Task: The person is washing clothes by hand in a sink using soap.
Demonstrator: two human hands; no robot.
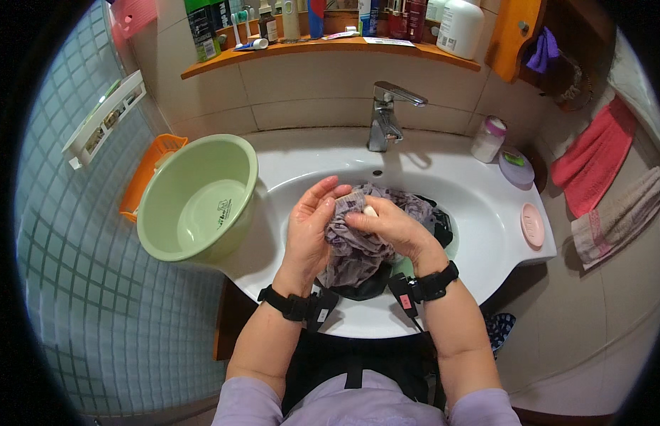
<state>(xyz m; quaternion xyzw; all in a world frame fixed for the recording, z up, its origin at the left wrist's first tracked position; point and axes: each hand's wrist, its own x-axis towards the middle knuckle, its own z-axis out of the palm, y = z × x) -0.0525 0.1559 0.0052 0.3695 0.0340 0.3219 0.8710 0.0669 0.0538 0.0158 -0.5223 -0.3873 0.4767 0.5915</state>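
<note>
Wet grey-purple patterned fabric (356,242) is bunched between my hands above the washbasin (487,245). My left hand (311,223) supports its left side, the thumb against the cloth and the fingers curved behind it. In my right hand (391,223) a small white piece, apparently a soap bar (370,211), shows between thumb and fingers, which also press on the fabric. More of the patterned cloth spreads behind the right hand. Black fabric (364,287) lies under it in the bowl, and a pale green surface shows beneath. My palms hide part of the cloth.
A light green plastic tub (197,207) stands at the basin's left, beside an orange basket (141,181). Behind the bowl rises a chrome faucet (383,117). A lidded jar (488,139) and pink soap dish (532,225) sit right. A wooden shelf (330,47) holds toiletries.
</note>
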